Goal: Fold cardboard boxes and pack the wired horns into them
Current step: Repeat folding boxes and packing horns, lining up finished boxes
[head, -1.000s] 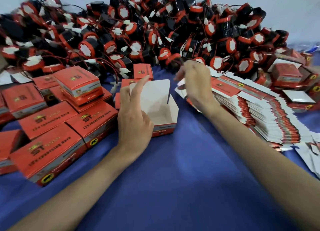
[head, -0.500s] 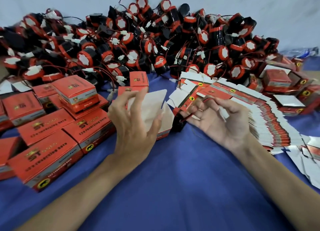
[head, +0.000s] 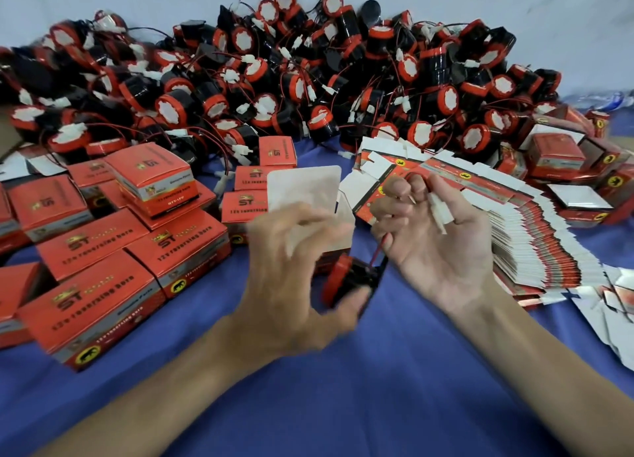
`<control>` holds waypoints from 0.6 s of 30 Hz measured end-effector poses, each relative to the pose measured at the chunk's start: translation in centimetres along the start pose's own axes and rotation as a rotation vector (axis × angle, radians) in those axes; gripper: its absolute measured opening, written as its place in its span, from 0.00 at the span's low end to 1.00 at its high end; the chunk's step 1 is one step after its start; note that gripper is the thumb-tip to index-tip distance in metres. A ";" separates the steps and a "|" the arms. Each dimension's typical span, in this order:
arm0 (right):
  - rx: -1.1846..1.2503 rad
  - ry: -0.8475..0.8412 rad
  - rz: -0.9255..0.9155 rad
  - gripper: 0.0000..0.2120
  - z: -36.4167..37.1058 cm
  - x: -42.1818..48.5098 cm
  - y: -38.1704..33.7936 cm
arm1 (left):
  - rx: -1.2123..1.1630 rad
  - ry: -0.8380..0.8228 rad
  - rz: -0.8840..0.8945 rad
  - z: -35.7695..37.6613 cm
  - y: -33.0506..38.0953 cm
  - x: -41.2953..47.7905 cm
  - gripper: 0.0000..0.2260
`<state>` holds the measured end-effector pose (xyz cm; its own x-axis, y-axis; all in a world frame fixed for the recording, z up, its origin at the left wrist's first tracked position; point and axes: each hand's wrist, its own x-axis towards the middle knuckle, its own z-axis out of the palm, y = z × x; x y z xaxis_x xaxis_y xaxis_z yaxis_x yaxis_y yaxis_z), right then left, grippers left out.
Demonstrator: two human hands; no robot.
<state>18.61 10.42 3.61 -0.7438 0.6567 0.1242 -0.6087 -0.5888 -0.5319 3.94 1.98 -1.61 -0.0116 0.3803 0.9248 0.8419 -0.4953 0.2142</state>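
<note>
An open cardboard box (head: 310, 196) stands in the middle on the blue cloth, its white lid flap raised. Just in front of it is a black wired horn (head: 348, 280) with a red rim. My left hand (head: 291, 285) is blurred; its fingers curl over the horn and its thumb lies under it. My right hand (head: 435, 247) is palm up to the right of the horn and pinches the horn's red wire (head: 379, 250), with the white connector (head: 441, 211) between its fingers. A big pile of loose horns (head: 308, 79) fills the back.
Several closed red boxes (head: 113, 250) are stacked on the left. A fanned row of flat unfolded boxes (head: 535, 237) lies on the right, with more folded boxes (head: 555, 154) behind it. The blue cloth (head: 343, 388) covers the near part.
My right hand pulled a horn out of the pile by its wire and turned palm up near the box. My left hand left the box lid and came down onto the horn.
</note>
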 end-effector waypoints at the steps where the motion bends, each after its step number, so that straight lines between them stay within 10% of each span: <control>1: 0.009 0.003 -0.007 0.15 0.1 0.0 0.2 | -0.073 -0.073 -0.015 0.0 0.8 -0.2 0.24; 12: 0.155 -0.087 0.016 0.05 0.1 -0.3 -0.8 | 0.033 -0.216 -0.088 0.7 1.1 -0.8 0.21; 18: -0.692 0.078 -0.002 0.07 -1.9 0.2 -1.8 | -0.247 -0.070 -0.129 0.6 0.3 -0.7 0.22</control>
<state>20.08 12.49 2.96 -0.7054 0.7044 0.0788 -0.2745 -0.1691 -0.9466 4.56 2.07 -2.36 -0.0658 0.5010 0.8629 0.6790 -0.6112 0.4067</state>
